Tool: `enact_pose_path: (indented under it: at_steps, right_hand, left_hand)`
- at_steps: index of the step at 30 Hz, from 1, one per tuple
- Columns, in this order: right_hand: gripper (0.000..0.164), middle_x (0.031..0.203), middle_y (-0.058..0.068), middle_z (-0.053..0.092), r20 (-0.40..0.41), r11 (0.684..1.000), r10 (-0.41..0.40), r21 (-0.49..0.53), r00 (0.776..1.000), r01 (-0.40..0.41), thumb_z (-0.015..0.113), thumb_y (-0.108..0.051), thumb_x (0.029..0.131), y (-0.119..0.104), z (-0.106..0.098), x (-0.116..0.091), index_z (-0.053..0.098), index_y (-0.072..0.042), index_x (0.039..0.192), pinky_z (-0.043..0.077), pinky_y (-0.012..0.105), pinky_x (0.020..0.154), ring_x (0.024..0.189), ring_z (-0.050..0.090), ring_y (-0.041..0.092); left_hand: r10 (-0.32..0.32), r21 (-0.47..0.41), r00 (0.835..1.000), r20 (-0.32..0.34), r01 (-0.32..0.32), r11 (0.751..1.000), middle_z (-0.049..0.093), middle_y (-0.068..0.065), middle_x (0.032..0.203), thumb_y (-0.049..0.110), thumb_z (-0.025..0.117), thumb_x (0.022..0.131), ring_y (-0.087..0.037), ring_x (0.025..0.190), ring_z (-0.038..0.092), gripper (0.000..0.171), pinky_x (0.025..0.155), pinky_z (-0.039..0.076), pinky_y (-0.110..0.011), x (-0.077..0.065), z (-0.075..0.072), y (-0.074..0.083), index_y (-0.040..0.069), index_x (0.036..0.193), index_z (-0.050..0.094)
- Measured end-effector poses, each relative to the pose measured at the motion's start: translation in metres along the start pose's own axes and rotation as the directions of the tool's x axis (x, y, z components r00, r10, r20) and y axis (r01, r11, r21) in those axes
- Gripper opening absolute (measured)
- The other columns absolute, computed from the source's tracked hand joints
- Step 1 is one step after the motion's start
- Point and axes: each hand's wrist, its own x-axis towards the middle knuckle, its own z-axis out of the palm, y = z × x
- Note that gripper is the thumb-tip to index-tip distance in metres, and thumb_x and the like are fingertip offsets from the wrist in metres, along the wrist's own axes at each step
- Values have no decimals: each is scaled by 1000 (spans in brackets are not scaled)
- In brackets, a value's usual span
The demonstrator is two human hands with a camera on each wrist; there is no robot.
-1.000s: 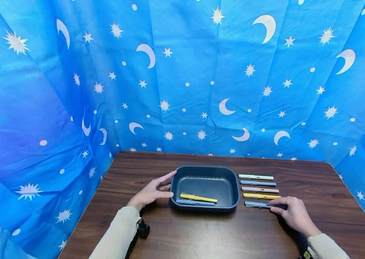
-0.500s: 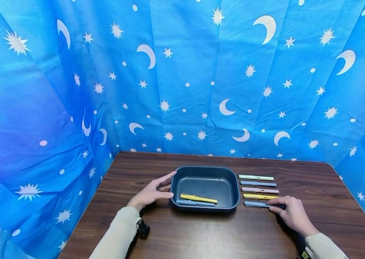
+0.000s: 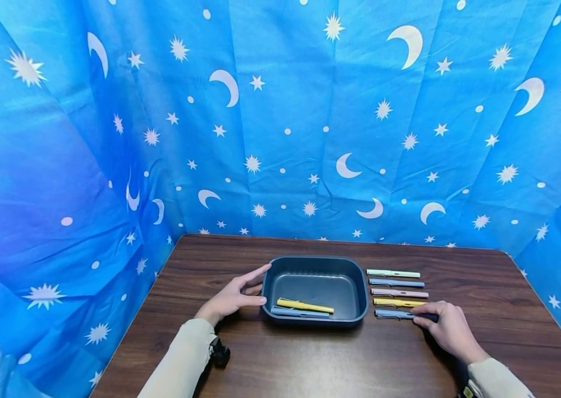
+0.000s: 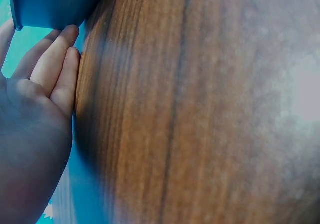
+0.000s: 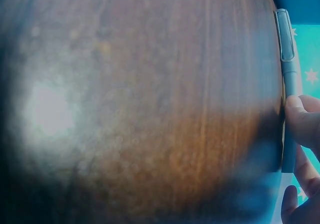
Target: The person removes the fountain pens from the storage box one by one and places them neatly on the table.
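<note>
My left hand touches the left wall of the dark blue tray with fairly straight, spread fingers; the left wrist view shows the fingertips against the outside of the tray wall. Inside the tray, a yellow pen and a blue pen lie side by side near the front wall. At the right, my right hand pinches the grey-blue pen nearest me, thumb on its near side. In the right wrist view this pen shows its clip, and the fingers cover part of its barrel.
Behind the held pen, a yellow pen, a pink pen, a blue pen and a pale green pen lie in a row on the brown wooden table. A blue star-patterned cloth hangs behind the table.
The right hand has shifted the grey-blue pen very slightly left and straightened it alongside the row. The left hand and the tray have stayed in place.
</note>
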Motion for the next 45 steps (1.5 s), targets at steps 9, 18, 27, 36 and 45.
enact_pose_path:
  at_steps: [9,18,27,36,45]
  right_hand:
    - [18,93,0,80,21,1000,22,2,1000,-22,90,-6,80,-1,-1,0,85,-20,90,59,54,83,93,75,31]
    - [18,94,1,80,29,1000,28,0,999,-28,90,-6,81,0,-1,-1,85,-18,93,57,57,84,95,73,33]
    - [19,94,1,79,15,1000,25,-1,1000,-25,90,-4,80,-1,-1,-2,85,-17,93,57,56,83,94,73,32]
    - [19,100,9,79,39,999,38,17,999,-39,90,-8,81,-3,-4,0,84,-14,98,56,61,86,101,73,39]
    - [21,104,9,80,53,997,60,37,997,-62,89,-8,82,-9,-11,0,84,-12,102,58,59,87,104,74,38]
  left_hand:
    - [8,0,1000,2,-8,1000,30,6,171,15,74,99,-31,154,38,78,124,32,-56,0,0,1,38,163,37]
    - [4,-9,1000,9,-4,1000,28,-2,173,15,73,100,-37,153,39,79,123,32,-60,-1,0,0,34,166,34]
    - [-4,-10,1000,1,4,1000,31,2,171,15,74,100,-33,153,39,78,124,32,-57,0,1,1,37,164,36]
    - [14,-4,1000,4,-14,1000,31,2,171,14,73,100,-33,154,38,78,123,33,-57,1,0,-2,33,165,35]
    - [6,-2,1000,1,-6,1000,31,2,172,14,73,100,-32,154,38,78,124,32,-56,1,0,-1,37,164,36]
